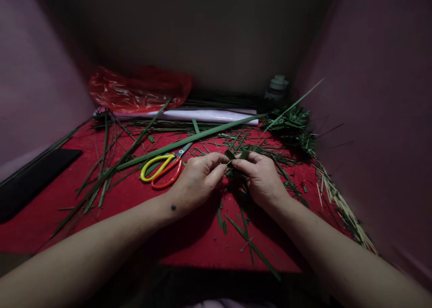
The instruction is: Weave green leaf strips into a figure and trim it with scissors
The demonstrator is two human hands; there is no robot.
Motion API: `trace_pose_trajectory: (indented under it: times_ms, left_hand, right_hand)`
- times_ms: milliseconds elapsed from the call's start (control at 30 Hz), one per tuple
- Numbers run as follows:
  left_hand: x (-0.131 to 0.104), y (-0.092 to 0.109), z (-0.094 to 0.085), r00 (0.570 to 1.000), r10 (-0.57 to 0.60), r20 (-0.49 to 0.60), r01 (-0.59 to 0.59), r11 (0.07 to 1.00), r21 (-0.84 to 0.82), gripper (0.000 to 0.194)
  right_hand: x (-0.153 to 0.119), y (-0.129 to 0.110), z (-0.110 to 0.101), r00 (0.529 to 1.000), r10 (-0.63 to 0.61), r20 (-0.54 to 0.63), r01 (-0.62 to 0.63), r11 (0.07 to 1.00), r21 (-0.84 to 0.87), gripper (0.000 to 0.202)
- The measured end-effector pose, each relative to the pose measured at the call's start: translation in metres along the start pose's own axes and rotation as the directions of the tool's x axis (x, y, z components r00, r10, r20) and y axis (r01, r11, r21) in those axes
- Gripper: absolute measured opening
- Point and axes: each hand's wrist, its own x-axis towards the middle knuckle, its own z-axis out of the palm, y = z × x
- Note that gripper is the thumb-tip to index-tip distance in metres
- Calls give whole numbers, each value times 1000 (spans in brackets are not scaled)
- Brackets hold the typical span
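Both hands meet over the middle of a red-covered table, fingertips nearly touching. My left hand (205,173) is pinched closed at the left edge of a dark green folded leaf piece (240,157). My right hand (261,175) grips the same piece between thumb and fingers. A thin pale strand shows between the two thumbs. Much of the leaf piece is hidden by the fingers, and its lower part is lost in shadow. Just left of my left hand lie scissors (165,166) with one yellow and one red handle, blades pointing away from me.
Long green leaf strips (189,139) and cut scraps litter the red tablecloth (199,240). At the back are a red plastic bag (138,90), a white roll (202,115) and a bottle (277,87). Leafy bundles (293,123) line the right edge; a black flat object (38,180) lies left.
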Motion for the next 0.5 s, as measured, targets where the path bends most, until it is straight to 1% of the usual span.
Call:
trace_pose_trajectory:
  times_ms: [133,333,500]
  left_hand:
    - [0,2,-1,1000,-2,2,2,1000,-21,19]
    - [1,1,-1,1000,-10,12,11,999,-51,20]
    - [1,1,0,997,-57,49,62,990,-126,21]
  right_hand:
    - [0,0,0,1000,-12,7,12,1000,3,8]
    - [0,-1,0,999,-32,9,32,999,-39,7]
    - [0,1,-1,999,-43,1,43,998,-48,8]
